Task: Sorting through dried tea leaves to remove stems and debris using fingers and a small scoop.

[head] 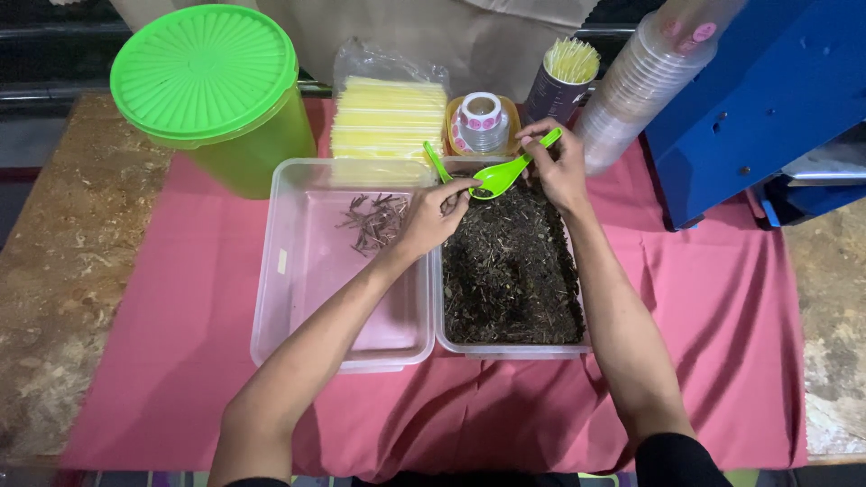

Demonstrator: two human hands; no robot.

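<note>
**Both hands engaged at the spoon over the tea-leaf tray**

The right hand [561, 167] grips the handle of a bright green plastic spoon [505, 171], fingers closed round it, and holds the spoon tilted over the far end of the clear plastic tray of dark dried leaves [510, 271]. The left hand [433, 216] reaches across from the left, fingers pinched together at the spoon's bowl, touching its rim; whether anything sits between the fingertips cannot be told. A second green spoon handle [437, 162] shows just behind the left fingers.

Immediately left of the leaf tray, touching it, stands a second clear plastic tray [298, 298], holding only a small heap of brown stalks [374, 221] near its far right corner. Both trays rest on a pink cloth [722, 343] spread over a worn wooden table [54, 271].

Behind the trays, left to right: a lime-green lidded bucket [212, 90], a clear bag of yellow straws or sleeves [388, 117], a roll of round stickers in an orange dish [481, 122], a dark cup of yellow sticks [564, 81], and a tilted stack of clear plastic cups [640, 81]. A blue machine housing [758, 99] stands at the far right.
</note>
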